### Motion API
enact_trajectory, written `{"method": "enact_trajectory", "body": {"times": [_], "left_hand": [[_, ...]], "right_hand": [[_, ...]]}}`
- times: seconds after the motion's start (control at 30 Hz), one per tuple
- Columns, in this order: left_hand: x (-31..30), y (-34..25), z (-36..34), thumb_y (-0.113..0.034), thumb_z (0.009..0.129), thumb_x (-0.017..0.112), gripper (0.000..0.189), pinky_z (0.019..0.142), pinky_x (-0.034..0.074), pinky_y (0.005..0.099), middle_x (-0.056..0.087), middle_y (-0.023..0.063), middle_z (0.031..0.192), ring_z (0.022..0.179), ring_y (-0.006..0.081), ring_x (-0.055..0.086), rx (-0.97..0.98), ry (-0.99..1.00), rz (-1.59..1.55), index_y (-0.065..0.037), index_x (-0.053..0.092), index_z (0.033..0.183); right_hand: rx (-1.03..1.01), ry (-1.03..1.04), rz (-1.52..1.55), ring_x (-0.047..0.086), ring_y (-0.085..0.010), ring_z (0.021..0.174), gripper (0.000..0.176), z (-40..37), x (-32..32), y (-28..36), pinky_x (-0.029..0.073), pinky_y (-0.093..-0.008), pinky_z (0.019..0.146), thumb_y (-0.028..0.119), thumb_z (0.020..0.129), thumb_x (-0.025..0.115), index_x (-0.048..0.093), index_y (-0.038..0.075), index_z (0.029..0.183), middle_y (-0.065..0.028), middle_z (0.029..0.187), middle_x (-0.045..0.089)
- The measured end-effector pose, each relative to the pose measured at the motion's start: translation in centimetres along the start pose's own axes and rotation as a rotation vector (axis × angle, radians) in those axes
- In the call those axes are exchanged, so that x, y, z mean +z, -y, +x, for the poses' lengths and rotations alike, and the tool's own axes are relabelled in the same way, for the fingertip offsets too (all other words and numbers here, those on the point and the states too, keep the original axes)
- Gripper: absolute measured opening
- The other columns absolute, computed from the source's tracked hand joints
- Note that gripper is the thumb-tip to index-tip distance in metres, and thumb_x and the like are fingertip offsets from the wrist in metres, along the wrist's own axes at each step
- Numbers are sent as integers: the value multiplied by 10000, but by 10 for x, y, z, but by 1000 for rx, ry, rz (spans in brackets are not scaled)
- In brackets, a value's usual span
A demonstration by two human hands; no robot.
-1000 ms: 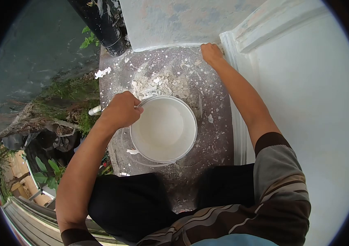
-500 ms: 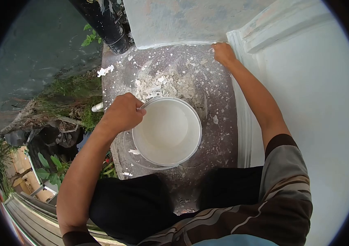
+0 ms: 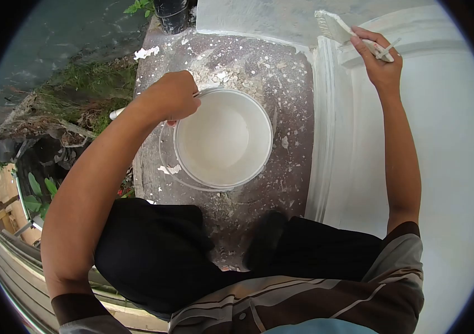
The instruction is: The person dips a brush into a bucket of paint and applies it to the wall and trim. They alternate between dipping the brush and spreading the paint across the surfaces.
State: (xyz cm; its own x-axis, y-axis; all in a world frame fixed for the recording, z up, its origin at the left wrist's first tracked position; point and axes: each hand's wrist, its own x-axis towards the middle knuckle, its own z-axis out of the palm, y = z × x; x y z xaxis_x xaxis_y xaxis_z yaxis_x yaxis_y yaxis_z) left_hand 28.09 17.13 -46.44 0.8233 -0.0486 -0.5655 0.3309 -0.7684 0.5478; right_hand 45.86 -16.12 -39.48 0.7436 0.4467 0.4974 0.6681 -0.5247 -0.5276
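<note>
My left hand (image 3: 174, 94) is closed on the left rim of a round white bucket (image 3: 258, 150), its fingers hooked over the edge. Pale, whitish paint (image 3: 223, 133) lies inside the bucket, and a thin wire handle hangs around its lower left side. Up at the right, my right hand (image 3: 380, 58) grips a paintbrush (image 3: 337, 29) by its white-stained handle. The bristles point up and to the left, over the corner where the grey wall meets the white moulding (image 3: 328, 83).
The bucket stands on a paint-spattered ledge (image 3: 290, 178) with dried flakes (image 3: 226, 77) behind it. A black pipe (image 3: 171, 15) rises at the back. Left of the ledge, the ground drops to plants and greenish water (image 3: 53, 50). A white wall (image 3: 448, 167) fills the right.
My right hand has risen from the wall's bottom corner up and to the right, bringing the brush into plain sight. My left hand stays on the bucket rim. The view has shifted.
</note>
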Motion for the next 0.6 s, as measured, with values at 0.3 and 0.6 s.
{"method": "enact_trajectory", "body": {"times": [0.3,0.6], "left_hand": [[0,-5,-10,-32,852,506,331,483,563,339,674,160,767,568,210,659,-119,123,122,51,594,1160],[6,-12,-14,60,731,437,233,463,563,366,658,249,712,532,294,678,68,9,91,137,630,837]], "right_hand": [[129,-98,297,693,-257,902,204,-17,-62,75,610,-375,831,55,862,701,637,-89,991,-225,1045,679],[52,-73,195,693,-272,911,203,-23,-70,108,613,-386,821,35,864,689,631,-93,1011,-235,1039,677]]}}
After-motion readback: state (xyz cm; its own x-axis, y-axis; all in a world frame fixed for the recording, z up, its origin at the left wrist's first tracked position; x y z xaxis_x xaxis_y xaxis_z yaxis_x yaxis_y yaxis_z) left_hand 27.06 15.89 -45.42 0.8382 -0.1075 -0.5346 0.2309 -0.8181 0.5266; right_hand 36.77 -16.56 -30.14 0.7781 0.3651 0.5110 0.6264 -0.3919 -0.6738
